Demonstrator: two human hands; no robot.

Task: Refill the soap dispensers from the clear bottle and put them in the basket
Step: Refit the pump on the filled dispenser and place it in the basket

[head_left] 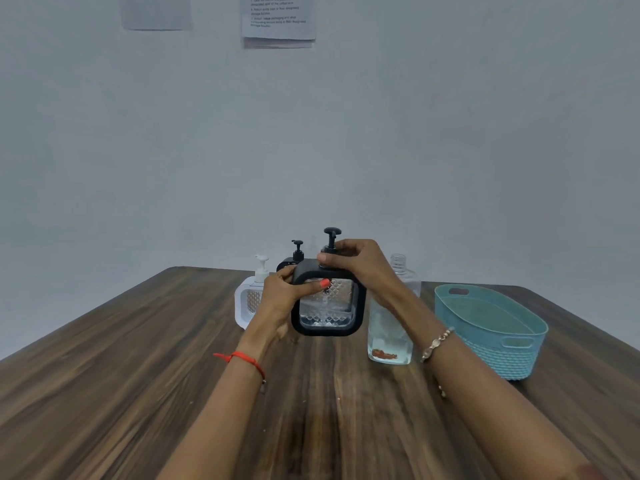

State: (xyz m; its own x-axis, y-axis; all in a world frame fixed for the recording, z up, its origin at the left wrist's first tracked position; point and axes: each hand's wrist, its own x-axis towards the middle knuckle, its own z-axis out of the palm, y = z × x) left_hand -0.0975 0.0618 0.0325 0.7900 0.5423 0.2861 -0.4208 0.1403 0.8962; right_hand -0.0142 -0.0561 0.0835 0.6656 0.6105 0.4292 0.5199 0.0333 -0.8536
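Note:
A black-framed soap dispenser (327, 308) with a clear patterned body is held just above the wooden table (138, 375). A little liquid lies at its bottom. My left hand (287, 296) grips its left side. My right hand (353, 261) is closed around the collar of its black pump at the top. Behind it stand a white dispenser (247, 299) and a second black dispenser (294, 258), mostly hidden. The clear bottle (389, 330), uncapped and partly filled, stands to the right behind my right forearm. A teal basket (495, 334) with nothing in it sits further right.
Papers (278, 19) hang on the grey wall behind the table. The table's far edge runs just behind the dispensers.

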